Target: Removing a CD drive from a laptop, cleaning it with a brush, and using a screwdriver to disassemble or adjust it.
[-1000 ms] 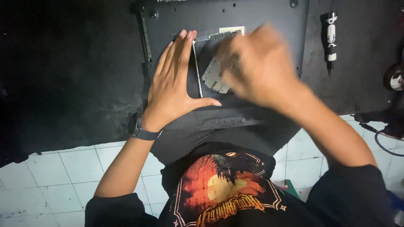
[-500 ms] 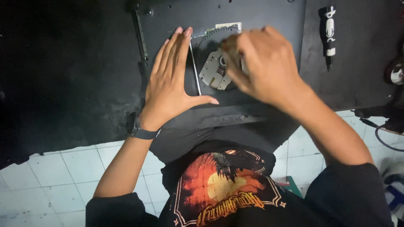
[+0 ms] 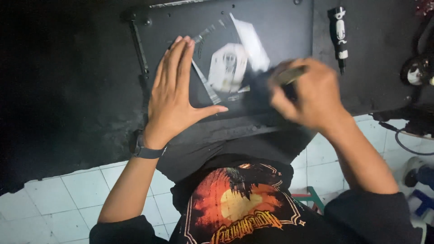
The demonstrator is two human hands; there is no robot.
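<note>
While left hand lies flat and open on the panel, prob. to steady it, right hand, at 3 o'clock, grips a blurred tool.

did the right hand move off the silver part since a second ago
Yes. The right hand slid right and toward the person, off the silver part, judged against the flat left hand.

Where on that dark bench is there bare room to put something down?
Left of the left hand, the dark benchtop looks bare. Another strip lies between the panel and the black tool. Crowded: around the silver part, the right hand, and cables at far right.
</note>
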